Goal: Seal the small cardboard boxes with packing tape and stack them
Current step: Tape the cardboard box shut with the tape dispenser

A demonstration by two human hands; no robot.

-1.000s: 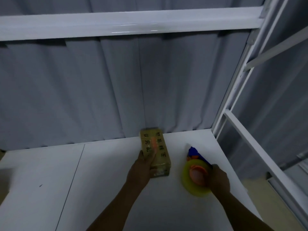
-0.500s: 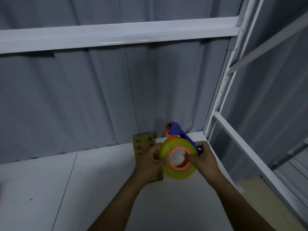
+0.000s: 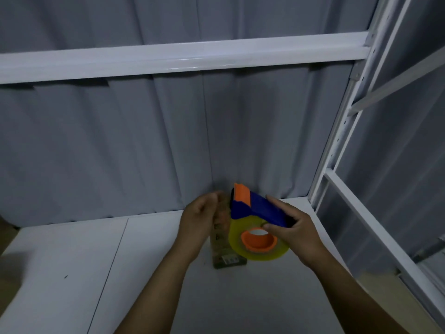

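Grey curtain [image 3: 120, 141] behind a white table [image 3: 144, 273]. Right hand [image 3: 296, 235] grips a raised tape dispenser [image 3: 260, 208]. Left hand [image 3: 197, 220] hovers with fingers curled; its hold is unclear. Cardboard box [image 3: 220, 248] lies flat on the table between the hands.

R hand [image 3: 297, 233] raised tape dispenser [image 3: 261, 209] over box [image 3: 225, 257].

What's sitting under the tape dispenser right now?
The cardboard box, lying on the white table. Only its near end and left edge show; the tape dispenser and left hand cover the rest.
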